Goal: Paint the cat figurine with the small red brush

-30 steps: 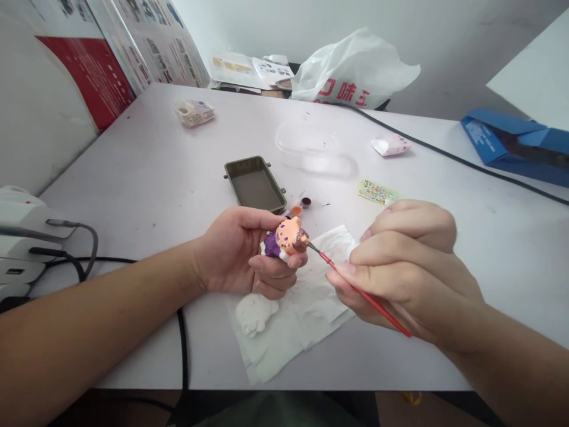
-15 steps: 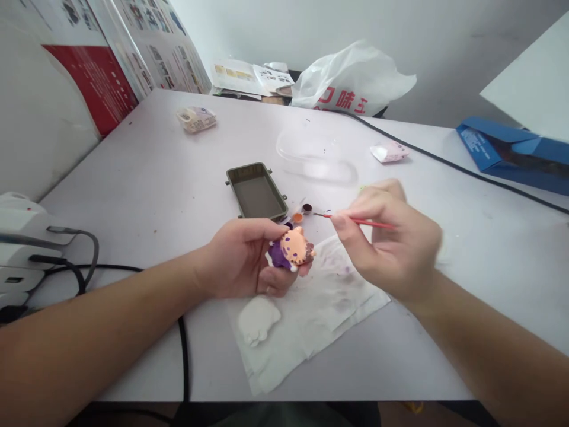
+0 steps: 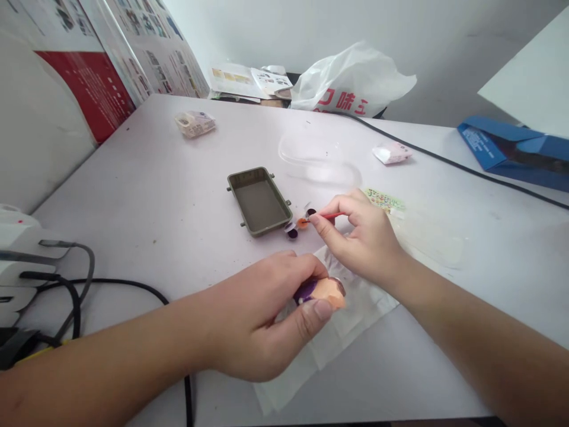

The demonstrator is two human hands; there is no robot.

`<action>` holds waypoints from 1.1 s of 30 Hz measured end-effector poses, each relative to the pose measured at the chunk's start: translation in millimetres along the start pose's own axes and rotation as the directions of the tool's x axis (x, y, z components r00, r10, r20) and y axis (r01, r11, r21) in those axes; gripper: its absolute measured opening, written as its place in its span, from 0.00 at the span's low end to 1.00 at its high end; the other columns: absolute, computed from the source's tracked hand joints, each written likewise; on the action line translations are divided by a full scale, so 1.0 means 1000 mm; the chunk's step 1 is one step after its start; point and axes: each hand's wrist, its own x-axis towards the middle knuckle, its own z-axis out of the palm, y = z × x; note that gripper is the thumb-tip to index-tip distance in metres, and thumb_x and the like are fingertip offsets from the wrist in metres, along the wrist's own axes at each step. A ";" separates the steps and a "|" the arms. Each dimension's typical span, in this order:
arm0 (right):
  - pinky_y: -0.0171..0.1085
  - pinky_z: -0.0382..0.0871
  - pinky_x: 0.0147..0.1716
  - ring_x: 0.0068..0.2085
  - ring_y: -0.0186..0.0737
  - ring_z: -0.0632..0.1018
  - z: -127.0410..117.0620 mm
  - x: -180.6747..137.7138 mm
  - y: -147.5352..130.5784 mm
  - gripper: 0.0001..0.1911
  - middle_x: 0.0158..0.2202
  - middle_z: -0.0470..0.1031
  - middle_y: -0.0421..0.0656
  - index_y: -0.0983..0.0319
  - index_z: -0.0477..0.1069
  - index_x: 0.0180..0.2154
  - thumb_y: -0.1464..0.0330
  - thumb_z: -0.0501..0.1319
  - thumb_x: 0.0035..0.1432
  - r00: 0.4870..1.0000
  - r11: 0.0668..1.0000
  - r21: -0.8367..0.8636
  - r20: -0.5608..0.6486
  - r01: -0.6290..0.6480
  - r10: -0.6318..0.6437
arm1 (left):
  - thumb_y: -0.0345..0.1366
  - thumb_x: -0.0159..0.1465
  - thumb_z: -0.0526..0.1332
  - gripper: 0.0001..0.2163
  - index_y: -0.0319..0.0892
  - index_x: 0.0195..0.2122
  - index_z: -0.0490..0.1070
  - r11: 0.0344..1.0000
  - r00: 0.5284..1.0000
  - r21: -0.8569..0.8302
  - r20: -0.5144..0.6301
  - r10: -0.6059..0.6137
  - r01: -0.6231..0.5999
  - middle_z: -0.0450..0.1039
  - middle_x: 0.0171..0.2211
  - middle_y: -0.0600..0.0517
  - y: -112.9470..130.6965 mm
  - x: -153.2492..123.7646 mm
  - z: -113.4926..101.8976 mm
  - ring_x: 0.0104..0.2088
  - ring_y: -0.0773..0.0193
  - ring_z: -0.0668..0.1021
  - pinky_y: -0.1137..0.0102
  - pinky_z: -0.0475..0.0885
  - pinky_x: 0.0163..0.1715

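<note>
My left hand (image 3: 275, 314) is closed around a small painted figurine (image 3: 326, 290), orange and purple with a brown patch, turned so its face does not show. Between the thumb and fingers of my right hand (image 3: 360, 228) is a thin red paintbrush (image 3: 331, 216). The brush tip is at the orange paint pot (image 3: 302, 223), which stands between a dark pot (image 3: 311, 212) and a purple one (image 3: 292, 234). Left of the pots lies an olive rectangular tray (image 3: 288, 209) with liquid inside. Under my hands is a stained white tissue (image 3: 355, 323).
At the back are a white plastic bag (image 3: 351, 77), open booklets (image 3: 240, 82) and two small packets (image 3: 195, 123). A blue box (image 3: 511, 148) stands right, near a black cable (image 3: 427, 151). Chargers and cables (image 3: 26, 255) crowd the left edge. A sticker sheet (image 3: 384, 200) lies beyond my right hand.
My right hand has moved left and brought the brush to the orange pot. My left hand has turned over with the figurine and come nearer, now covering the white shape on the tissue.
</note>
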 end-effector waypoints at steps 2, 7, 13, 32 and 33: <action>0.39 0.70 0.36 0.37 0.40 0.76 0.001 0.000 0.001 0.05 0.31 0.75 0.42 0.60 0.78 0.32 0.69 0.65 0.60 0.999 1.000 0.004 0.038 -0.001 0.001 | 0.38 0.71 0.56 0.05 0.42 0.39 0.63 0.999 1.000 0.032 -0.021 -0.003 0.004 0.62 0.31 0.55 -0.002 0.001 0.001 0.29 0.67 0.64 0.69 0.62 0.30; 0.38 0.70 0.34 0.37 0.40 0.76 0.000 0.001 0.000 0.04 0.31 0.75 0.42 0.59 0.78 0.31 0.70 0.65 0.59 0.999 0.999 0.021 0.021 -0.028 0.028 | 0.41 0.73 0.52 0.09 0.42 0.37 0.62 0.997 0.998 0.056 -0.040 -0.043 0.046 0.60 0.30 0.56 0.001 0.001 -0.001 0.29 0.67 0.64 0.69 0.61 0.29; 0.39 0.69 0.33 0.33 0.38 0.75 -0.007 -0.002 -0.005 0.07 0.29 0.76 0.39 0.58 0.73 0.27 0.72 0.67 0.57 0.987 0.988 0.150 -0.145 -0.045 0.067 | 0.45 0.72 0.53 0.13 0.42 0.34 0.66 0.925 0.957 -0.286 -0.073 -0.280 0.249 0.66 0.32 0.53 -0.002 0.004 -0.001 0.35 0.64 0.69 0.69 0.63 0.35; 0.37 0.62 0.26 0.28 0.31 0.69 -0.029 -0.030 -0.042 0.07 0.26 0.68 0.37 0.60 0.72 0.32 0.72 0.64 0.64 0.982 0.629 0.760 0.060 -0.163 0.181 | 0.43 0.58 0.53 0.15 0.36 0.30 0.73 0.617 0.950 -0.779 -0.094 -0.297 0.116 0.67 0.21 0.50 -0.008 0.013 -0.011 0.24 0.64 0.68 0.71 0.64 0.26; 0.37 0.63 0.27 0.28 0.31 0.69 -0.028 -0.030 -0.042 0.07 0.26 0.68 0.37 0.60 0.72 0.31 0.72 0.64 0.64 0.983 0.635 0.756 0.059 -0.159 0.176 | 0.43 0.58 0.53 0.16 0.37 0.30 0.73 0.606 0.948 -0.786 -0.085 -0.306 0.125 0.67 0.20 0.50 -0.008 0.013 -0.011 0.23 0.64 0.68 0.71 0.64 0.26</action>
